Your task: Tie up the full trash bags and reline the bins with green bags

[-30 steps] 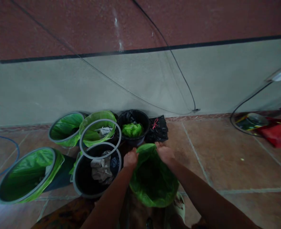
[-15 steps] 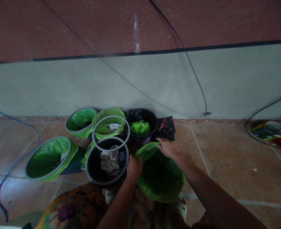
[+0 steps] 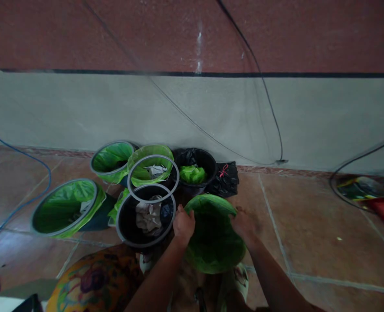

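Head view: the open green liner (image 3: 216, 240) sits between both hands, the left hand (image 3: 183, 224) pinching its edge; the right hand (image 3: 244, 225), blurred, touches the opposite side, grip unclear. That one's just slid farther round, leaving the mouth rounder, likely more evenly spread. Left of the left hand stands a black bin (image 3: 129, 229), beneath a grey ring (image 3: 178, 177).
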